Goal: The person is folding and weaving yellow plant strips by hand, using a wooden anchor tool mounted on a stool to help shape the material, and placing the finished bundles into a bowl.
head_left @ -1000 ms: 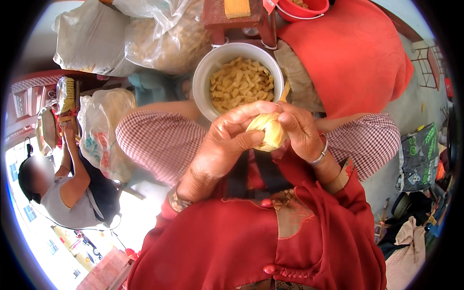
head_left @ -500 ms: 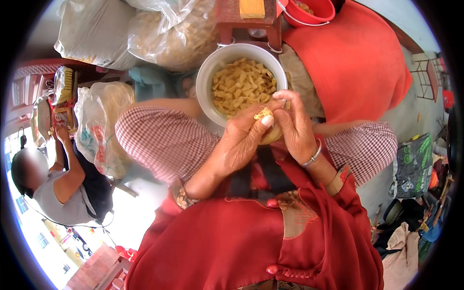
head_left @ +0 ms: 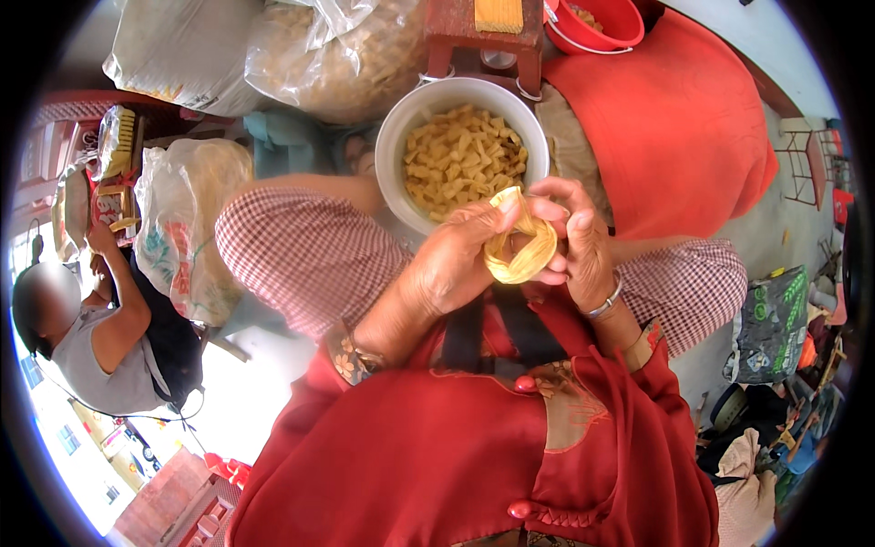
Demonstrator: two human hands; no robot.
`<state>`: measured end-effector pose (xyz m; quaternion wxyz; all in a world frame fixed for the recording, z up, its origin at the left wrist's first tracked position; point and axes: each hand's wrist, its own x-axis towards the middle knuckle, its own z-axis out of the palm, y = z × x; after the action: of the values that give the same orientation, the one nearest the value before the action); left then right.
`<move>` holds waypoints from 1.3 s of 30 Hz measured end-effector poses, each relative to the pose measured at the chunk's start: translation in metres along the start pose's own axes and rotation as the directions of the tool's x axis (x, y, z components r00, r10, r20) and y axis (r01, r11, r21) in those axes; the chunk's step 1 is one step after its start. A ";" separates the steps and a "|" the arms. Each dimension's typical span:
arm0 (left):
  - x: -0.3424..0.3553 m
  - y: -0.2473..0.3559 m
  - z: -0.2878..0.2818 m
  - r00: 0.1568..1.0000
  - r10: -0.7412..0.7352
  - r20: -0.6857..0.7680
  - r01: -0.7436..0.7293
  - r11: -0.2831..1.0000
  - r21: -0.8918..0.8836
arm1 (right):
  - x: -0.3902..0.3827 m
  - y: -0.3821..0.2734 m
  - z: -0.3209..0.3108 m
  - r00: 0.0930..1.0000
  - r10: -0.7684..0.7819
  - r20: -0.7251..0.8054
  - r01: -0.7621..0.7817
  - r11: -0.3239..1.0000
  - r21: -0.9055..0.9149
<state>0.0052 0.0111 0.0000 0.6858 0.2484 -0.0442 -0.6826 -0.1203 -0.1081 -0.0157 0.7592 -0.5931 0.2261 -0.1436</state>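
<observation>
A loop of flat, shiny yellow straw-like strip (head_left: 526, 266) is held up between my hands, just in front of a white tub. My left hand (head_left: 453, 260) pinches the upper left of the loop between thumb and fingers. From the other side, the fingers of my right hand (head_left: 588, 246) are curled against the loop, and a bracelet circles that wrist. The white tub (head_left: 390, 157) stands between my knees. Many short yellow-brown folded pieces (head_left: 467, 150) lie in it, apparently of similar material.
A red wooden stool (head_left: 448, 50) stands beyond the tub, a yellow block on it. Full plastic bags (head_left: 337, 68) are at far left. A red bucket (head_left: 597, 32) and red cloth (head_left: 665, 137) are at right. Another person (head_left: 114, 337) works at left with their hands at a small bench.
The yellow strip, mostly hidden in my fingers before, now shows as an open loop. My hands have turned and moved slightly apart. The other person's hands have shifted, and the view has moved slightly.
</observation>
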 end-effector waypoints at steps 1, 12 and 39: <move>0.000 -0.002 -0.004 1.000 0.019 -0.003 -0.019 1.000 -0.015 | -0.001 -0.001 0.001 1.000 -0.006 -0.017 0.006 1.000 -0.009; -0.004 0.013 -0.010 0.986 0.165 0.033 -0.158 0.976 -0.152 | -0.022 -0.004 -0.045 0.985 -0.158 -0.072 0.109 0.886 -0.450; 0.023 0.087 -0.001 0.799 0.511 -0.317 -0.316 0.806 0.501 | 0.068 -0.059 -0.012 0.968 -0.158 0.196 0.245 0.770 -0.589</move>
<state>0.0865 -0.0150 0.0278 0.7422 0.5213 -0.0904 -0.4114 -0.0652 -0.1663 0.0269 0.5218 -0.8346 0.1435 -0.1033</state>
